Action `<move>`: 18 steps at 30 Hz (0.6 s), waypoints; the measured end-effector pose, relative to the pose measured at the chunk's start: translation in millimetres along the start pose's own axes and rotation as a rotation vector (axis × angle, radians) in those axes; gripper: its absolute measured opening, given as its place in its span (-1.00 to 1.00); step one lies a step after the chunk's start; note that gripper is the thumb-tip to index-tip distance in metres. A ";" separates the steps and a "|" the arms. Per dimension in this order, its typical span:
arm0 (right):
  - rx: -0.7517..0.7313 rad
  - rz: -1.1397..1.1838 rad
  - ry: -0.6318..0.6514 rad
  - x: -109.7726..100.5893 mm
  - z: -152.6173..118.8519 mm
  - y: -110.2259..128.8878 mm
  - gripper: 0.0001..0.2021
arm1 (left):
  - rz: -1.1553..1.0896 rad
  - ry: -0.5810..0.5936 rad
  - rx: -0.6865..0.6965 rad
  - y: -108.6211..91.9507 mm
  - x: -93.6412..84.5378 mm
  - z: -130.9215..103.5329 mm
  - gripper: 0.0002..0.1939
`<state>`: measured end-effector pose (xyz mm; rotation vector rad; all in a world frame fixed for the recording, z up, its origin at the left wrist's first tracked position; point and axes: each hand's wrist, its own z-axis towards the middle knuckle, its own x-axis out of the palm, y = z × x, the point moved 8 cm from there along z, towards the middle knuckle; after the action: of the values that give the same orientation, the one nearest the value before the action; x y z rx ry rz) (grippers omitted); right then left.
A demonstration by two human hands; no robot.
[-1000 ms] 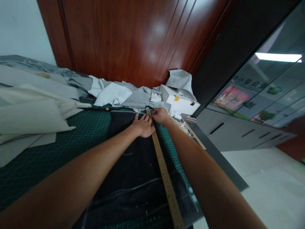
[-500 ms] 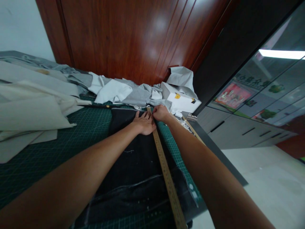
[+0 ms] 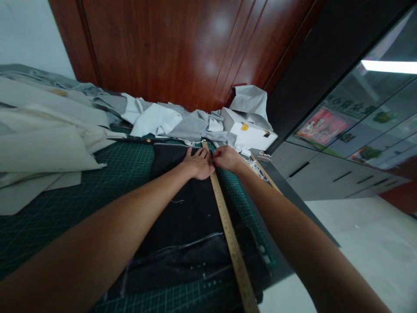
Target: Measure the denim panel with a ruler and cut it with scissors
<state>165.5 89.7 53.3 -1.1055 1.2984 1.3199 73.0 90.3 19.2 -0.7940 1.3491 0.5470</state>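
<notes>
Black fabric lies on a green cutting mat, with pale lines across its lower part. A long wooden ruler runs lengthwise along the fabric's right side. My left hand presses flat on the fabric and the ruler near its far end, fingers spread. Just right of the ruler's edge, my right hand is closed in a pinch against the fabric. Whatever sits between its fingertips is too small and hidden to make out.
Cream cloth is heaped at the left. Behind the mat lie scissors, grey and white scraps and a white box. A second wooden strip lies to the right, near the table's edge. A wooden panel stands behind.
My right hand has slid a short way toward me along the ruler's edge. My left hand stays pressed on the ruler. The view has shifted slightly.
</notes>
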 end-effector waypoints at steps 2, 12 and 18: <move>0.001 0.015 0.004 2.4 -4.9 -3.0 -0.75 | 0.003 0.003 -0.001 0.3 0.8 0.5 -0.28; -0.026 0.124 0.002 13.1 -45.6 -10.5 -0.84 | 0.024 0.040 -0.018 2.1 5.1 1.8 -0.25; -0.049 0.210 -0.054 6.4 -90.6 -6.5 -0.88 | 0.017 0.050 -0.027 0.8 4.0 0.8 -0.23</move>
<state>169.7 -0.7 43.4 -0.9793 1.3774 1.5334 73.5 91.1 15.1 -0.8237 1.3979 0.5629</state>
